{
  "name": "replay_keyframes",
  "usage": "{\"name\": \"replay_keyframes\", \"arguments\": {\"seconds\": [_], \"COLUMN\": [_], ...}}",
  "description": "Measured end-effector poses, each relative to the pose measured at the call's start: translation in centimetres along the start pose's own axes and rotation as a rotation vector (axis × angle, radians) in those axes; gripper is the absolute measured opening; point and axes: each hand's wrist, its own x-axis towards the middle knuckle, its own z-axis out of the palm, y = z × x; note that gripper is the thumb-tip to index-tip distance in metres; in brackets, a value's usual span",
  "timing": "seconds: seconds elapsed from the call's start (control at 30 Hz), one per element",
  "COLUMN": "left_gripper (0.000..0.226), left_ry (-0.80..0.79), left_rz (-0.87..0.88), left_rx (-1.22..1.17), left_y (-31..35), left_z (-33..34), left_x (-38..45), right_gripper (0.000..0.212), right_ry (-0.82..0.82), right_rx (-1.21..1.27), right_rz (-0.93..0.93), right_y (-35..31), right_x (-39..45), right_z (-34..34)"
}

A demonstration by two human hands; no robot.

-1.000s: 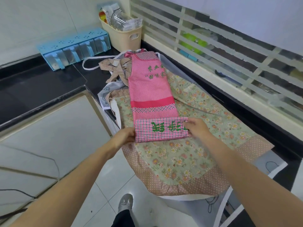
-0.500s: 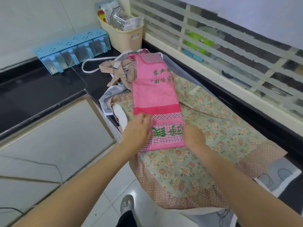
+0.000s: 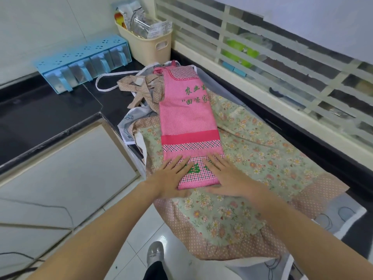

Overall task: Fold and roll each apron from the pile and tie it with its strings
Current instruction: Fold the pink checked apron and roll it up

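The pink apron [image 3: 188,126], folded into a long strip, lies mid-frame on a flowered apron [image 3: 252,158] on the worktop [image 3: 50,110], its long axis running away toward the upper frame. The left hand [image 3: 171,176] and right hand [image 3: 226,176] press flat, fingers spread, on its near folded end, equally close, so rolling would likely go straight away from them.

Bright, even daylight, apparently from the slatted window [image 3: 282,63] on the right; shadows soft and faint. Dull sheen on the black counter [image 3: 40,114]; mild glare on the floor tiles [image 3: 129,265]. Wide-angle bending at edges; overall slightly soft, forearms at the bottom blurred.
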Motion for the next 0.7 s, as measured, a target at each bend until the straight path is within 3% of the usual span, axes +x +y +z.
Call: {"name": "replay_keyframes", "arguments": {"seconds": [0.13, 0.2, 0.33, 0.43, 0.5, 0.7], "left_gripper": [0.098, 0.086, 0.026, 0.037, 0.042, 0.042], "left_ry": [0.062, 0.153, 0.441, 0.476, 0.47, 0.443], "left_rz": [-0.012, -0.068, -0.321, -0.466, -0.547, -0.675], "left_rx": [-0.254, -0.448, -0.901, -1.074, -1.082, -0.865], "left_y": [-1.5, -1.9, -3.0, -3.6, -3.7, -3.9], "left_z": [-0.7, -1.1, -2.2, -2.7, -2.9, -3.9], "left_x": [-1.3, -1.9, -1.8, -0.6, 0.3, 1.7], "right_gripper": [0.087, 0.068, 0.042, 0.023, 0.019, 0.043], "right_ry": [0.046, 0.149, 0.293, 0.346, 0.431, 0.506], "right_rx": [0.175, 0.348, 0.908, 1.172, 1.003, 0.504], "right_rz": [0.002, 0.06, 0.266, 0.406, 0.466, 0.545], "right_y": [1.4, 1.6, 2.2, 2.4, 2.3, 1.5], "right_x": [-0.7, -0.5, 0.6, 2.0, 3.3, 5.3], "right_z": [-1.5, -2.5, -4.6, -5.0, -4.6, -3.8]}}
